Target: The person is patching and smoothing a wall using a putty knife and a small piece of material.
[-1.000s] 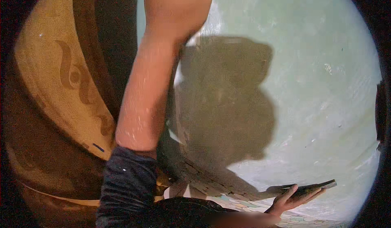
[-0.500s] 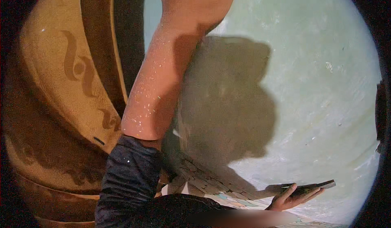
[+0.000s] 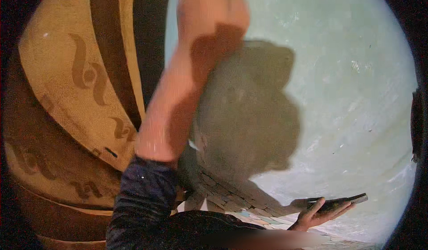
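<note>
My left hand (image 3: pixel 213 7) is raised at the top centre against a pale green, mottled wall (image 3: pixel 343 67). It is smeared by motion, and I cannot make out its fingers or anything in them. Its speckled forearm runs down to a rolled dark sleeve. At the lower right, my right hand (image 3: pixel 311 216) grips a dark, flat board-like tool (image 3: pixel 336 203), thumb raised at its near end and fingers along its underside. A large shadow falls on the wall beside the left forearm.
On the left, a curved brown and ochre surface (image 3: pixel 49 71) carries painted scroll motifs, with dark bands along it. At the lower middle lies a strip of irregular pieces like stone mosaic (image 3: pixel 249 216). A dark shape (image 3: pixel 415 125) sits at the far right rim.
My left hand and forearm moved rightward from a second ago, and the hand has dropped slightly in the last half second, now blurred. My right hand and the board barely moved.
</note>
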### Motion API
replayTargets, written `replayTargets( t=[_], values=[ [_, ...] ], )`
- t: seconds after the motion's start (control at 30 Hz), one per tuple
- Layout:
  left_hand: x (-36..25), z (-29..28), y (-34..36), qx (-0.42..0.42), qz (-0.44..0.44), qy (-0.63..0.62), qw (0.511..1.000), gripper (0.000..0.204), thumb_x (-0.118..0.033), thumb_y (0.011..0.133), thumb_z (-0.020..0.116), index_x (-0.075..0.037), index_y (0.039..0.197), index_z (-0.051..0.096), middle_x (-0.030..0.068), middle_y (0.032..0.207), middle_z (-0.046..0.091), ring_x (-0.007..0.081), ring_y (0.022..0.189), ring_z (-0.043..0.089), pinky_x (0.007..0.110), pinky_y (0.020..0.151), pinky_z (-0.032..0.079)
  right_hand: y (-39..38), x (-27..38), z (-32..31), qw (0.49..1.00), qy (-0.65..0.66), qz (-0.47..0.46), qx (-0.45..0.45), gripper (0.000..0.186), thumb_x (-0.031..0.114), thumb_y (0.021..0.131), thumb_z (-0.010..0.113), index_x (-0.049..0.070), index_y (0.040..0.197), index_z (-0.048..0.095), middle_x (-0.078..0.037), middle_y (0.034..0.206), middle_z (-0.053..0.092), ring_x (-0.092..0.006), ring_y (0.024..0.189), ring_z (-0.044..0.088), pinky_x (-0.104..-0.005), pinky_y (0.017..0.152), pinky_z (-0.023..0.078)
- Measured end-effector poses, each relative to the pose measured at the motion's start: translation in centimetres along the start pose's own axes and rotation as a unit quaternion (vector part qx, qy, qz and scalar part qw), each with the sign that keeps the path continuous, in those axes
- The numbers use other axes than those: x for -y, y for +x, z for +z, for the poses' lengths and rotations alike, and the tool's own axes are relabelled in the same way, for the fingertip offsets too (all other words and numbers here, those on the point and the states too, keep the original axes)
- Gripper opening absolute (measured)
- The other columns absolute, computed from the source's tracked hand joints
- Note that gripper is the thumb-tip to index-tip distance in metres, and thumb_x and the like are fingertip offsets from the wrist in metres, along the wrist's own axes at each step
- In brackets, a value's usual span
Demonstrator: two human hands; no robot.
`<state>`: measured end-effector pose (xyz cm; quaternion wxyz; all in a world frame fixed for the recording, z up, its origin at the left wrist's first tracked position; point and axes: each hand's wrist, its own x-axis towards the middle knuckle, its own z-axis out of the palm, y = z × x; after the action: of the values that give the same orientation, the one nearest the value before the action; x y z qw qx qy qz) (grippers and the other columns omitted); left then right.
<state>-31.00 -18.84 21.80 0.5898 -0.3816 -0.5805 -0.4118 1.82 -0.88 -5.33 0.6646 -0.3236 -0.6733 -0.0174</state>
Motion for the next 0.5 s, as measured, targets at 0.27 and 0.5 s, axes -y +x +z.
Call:
replayTargets(
  t=[0.27, 0.5],
  values=[
    [-1.3, 0.4, -9.6, 0.016, 0.033, -0.098, 0.994, 0.051, -0.008, 0.090, 0.042, -0.006, 0.140, 0.046, 0.0250, 0.149, 0.034, 0.0491, 0.139, 0.024, 0.062, 0.112, 0.012, 0.0, -0.2, 0.2, 1.000, 0.006, -0.010, -0.014, 0.069, 0.031, 0.095, 0.056, 0.005, 0.151, 0.024, -0.022, 0.157, 0.011, -0.0366, 0.145, 0.014, -0.0491, 0.115, 0.016],
    [-1.4, -0.4, -7.8, 0.028, 0.051, -0.056, 0.997, 0.048, -0.014, 0.090, 0.046, -0.004, 0.136, 0.050, 0.0255, 0.148, 0.034, 0.0490, 0.138, 0.027, 0.063, 0.111, 0.014, 0.0, -0.1, 0.1, 1.000, 0.004, -0.014, -0.003, 0.068, 0.032, 0.095, 0.055, 0.004, 0.150, 0.025, -0.022, 0.157, 0.012, -0.0371, 0.145, 0.014, -0.0495, 0.116, 0.015]
  ],
)
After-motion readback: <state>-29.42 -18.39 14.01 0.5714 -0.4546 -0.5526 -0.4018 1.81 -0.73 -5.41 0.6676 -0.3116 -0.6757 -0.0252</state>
